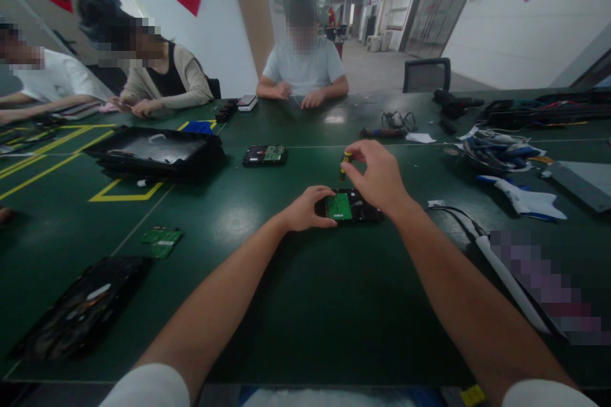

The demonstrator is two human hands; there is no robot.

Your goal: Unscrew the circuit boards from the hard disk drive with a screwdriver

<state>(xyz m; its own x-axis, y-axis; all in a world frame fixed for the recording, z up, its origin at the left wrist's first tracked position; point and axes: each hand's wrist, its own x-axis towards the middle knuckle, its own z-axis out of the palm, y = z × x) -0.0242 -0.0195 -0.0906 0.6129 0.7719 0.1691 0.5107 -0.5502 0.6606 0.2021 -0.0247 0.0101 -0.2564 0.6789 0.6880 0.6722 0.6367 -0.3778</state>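
We steady the hard drive (353, 206) on the green table (296, 305) with our left hand (308, 208), right hand (377, 175) pinching the yellow-handled screwdriver (344, 164) upright above its still-mounted green circuit board (339, 206).

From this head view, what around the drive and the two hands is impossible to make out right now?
- Screwdriver tip: hidden behind the right hand, so its contact with the drive is unclear.
- Drive's left edge: covered by the left hand.
- Board screws: too small to see.
- Item right of the white cable: blurred out.
- Tray at lower left: dark, contents unclear.
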